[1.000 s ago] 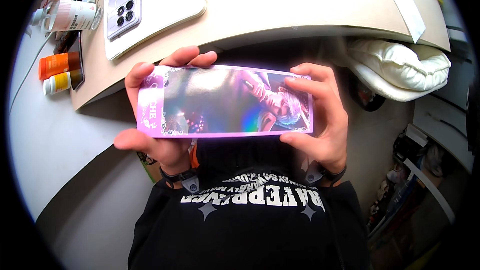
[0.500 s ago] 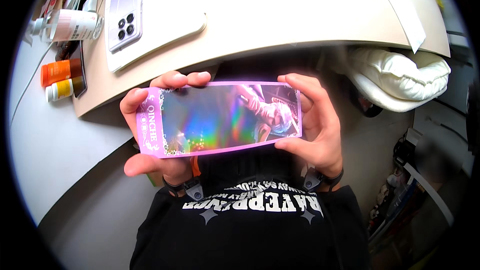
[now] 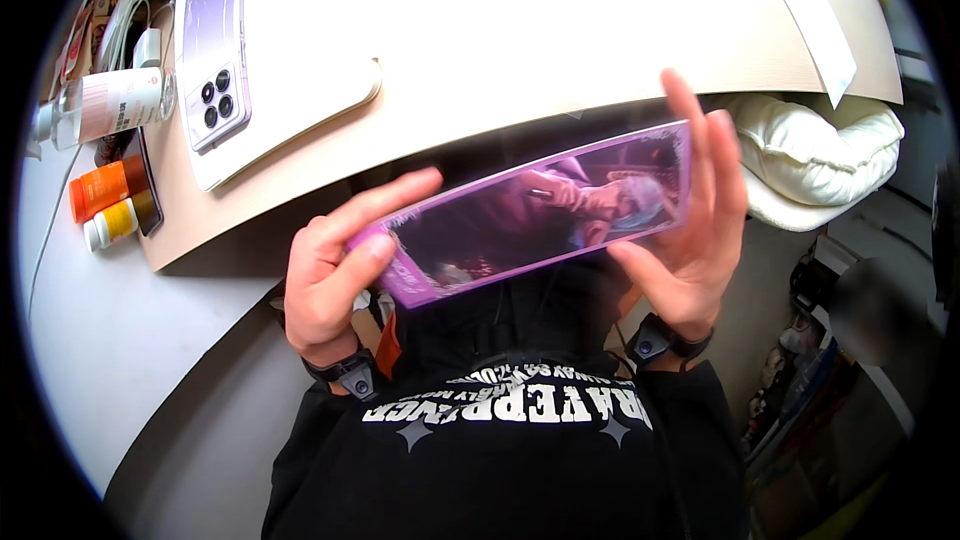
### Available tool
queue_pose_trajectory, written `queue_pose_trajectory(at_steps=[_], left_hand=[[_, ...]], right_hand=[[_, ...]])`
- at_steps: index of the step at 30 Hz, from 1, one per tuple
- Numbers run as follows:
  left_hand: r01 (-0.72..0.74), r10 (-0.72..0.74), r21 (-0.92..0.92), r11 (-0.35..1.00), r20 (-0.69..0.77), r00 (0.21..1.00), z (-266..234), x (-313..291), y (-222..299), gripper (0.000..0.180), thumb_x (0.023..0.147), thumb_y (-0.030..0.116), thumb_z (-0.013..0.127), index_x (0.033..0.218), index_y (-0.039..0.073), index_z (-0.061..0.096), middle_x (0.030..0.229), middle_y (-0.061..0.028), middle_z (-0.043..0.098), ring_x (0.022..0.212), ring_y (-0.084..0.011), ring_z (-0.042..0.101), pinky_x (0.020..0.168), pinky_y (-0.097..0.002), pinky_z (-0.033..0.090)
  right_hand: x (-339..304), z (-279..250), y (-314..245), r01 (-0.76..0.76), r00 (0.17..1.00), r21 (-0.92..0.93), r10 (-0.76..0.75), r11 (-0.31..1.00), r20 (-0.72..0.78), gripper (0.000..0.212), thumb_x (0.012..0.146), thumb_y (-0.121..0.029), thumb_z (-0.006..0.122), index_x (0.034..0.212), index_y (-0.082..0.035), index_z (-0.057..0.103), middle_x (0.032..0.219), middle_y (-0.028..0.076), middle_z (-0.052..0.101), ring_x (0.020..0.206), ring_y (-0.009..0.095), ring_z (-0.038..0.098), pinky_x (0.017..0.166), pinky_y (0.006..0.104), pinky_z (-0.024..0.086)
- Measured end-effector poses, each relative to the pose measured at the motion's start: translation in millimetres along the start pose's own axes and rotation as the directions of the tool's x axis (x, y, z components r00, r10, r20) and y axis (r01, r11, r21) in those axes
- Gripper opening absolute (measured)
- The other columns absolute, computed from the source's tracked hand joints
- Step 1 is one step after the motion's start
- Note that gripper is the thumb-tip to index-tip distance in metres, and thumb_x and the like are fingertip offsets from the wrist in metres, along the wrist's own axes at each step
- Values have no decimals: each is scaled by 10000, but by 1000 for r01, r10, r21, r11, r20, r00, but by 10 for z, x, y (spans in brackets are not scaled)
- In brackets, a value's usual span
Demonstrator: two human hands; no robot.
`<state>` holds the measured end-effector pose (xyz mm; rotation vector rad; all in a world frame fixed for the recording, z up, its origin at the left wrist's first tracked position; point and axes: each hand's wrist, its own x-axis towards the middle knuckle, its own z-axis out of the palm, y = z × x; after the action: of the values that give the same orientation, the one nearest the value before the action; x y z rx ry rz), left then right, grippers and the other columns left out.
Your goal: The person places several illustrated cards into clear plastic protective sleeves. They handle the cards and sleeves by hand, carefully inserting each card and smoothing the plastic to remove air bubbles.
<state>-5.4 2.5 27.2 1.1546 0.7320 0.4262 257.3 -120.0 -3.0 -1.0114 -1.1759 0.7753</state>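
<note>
While a glossy, purple-bordered rectangular card (image 3: 540, 215) is held up between the left hand (image 3: 328, 270) and the right hand (image 3: 700, 240), before the broad, pale worktop (image 3: 560, 40), its long axis is slanted, left end lower and right end higher in view; the left end is pinched under the left thumb (image 3: 370, 252), with the forefinger (image 3: 400, 190) stretched along the upper edge; the right end is flanked by widely spread right fingers (image 3: 722, 175); whether it is firmly gripped there cannot be told; closer hold is had at the left.
</note>
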Motion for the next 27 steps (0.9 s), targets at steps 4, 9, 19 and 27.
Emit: queue_pose_trajectory(at_steps=[4, 9, 19, 27], left_hand=[[-48, 37, 70, 996, 147, 988, 3, -10, -66, 389, 894, -37, 557, 1276, -100, 598, 1115, -199, 713, 1006, -177, 688, 916, -270, 505], [76, -66, -95, 993, 100, 993, 182, -10, -112, 293, 906, -68, 581, 1200, -59, 582, 1107, -130, 685, 1029, -135, 642, 924, -267, 483], [196, -148, -385, 902, 152, 977, 349, 17, -150, 349, 922, -71, 574, 1226, 7, 422, 1195, -139, 625, 1118, -132, 592, 968, -293, 470], [127, -117, -268, 955, 56, 992, 390, 35, -164, 395, 897, -70, 621, 1225, 11, 417, 1161, -146, 652, 1093, -142, 624, 953, -298, 501]], right_hand=[[-10, 263, -30, 25, 944, 354, 95, 935, -317, 952, 754, 74, 673, 1556, -25, 171, 1537, 327, 230, 1293, 315, 496, 1051, 428, 461], [-145, 514, -50, -225, 915, 382, 329, 896, -232, 655, 826, 59, 695, 1401, 36, 383, 1314, 163, 554, 1207, 253, 570, 1036, 376, 458], [-109, 450, -19, -304, 882, 319, 392, 898, -262, 587, 790, 108, 743, 1296, 51, 453, 1226, 140, 611, 1111, 213, 630, 981, 339, 502], [-140, 373, -15, -254, 846, 319, 370, 913, -385, 598, 802, 102, 722, 1326, 50, 439, 1225, 150, 606, 1114, 214, 623, 983, 349, 495]])
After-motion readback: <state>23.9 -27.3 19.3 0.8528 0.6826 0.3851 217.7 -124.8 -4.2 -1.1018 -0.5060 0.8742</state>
